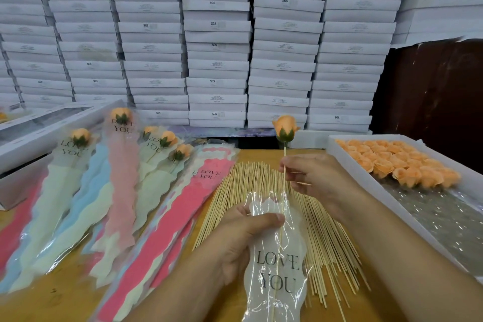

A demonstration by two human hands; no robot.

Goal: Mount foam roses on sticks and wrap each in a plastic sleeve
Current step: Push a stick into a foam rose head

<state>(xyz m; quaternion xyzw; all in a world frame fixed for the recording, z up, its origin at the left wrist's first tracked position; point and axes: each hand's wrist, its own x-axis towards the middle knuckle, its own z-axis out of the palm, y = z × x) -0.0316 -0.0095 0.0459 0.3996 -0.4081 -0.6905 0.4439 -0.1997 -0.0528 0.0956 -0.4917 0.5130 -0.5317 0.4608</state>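
While the left hand point(236, 232) pinches the sleeve point(277, 256), the right hand point(317, 178) pinches the rose's stick point(284, 165) above loose sticks point(324, 238).

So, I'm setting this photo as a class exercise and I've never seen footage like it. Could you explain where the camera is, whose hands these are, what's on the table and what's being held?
There is no machine here. A person wears one camera on the head, looking forward and down, so you see their own two bare hands.

The right hand pinches a thin stick with an orange foam rose mounted on top. The left hand holds a clear plastic sleeve printed LOVE YOU, and the stick's lower part is already inside it.

On the wooden table lie a pile of bare sticks, a stack of empty coloured sleeves and, further left, finished wrapped roses. On the right a white tray holds more orange rose heads. Stacked white boxes fill the background.
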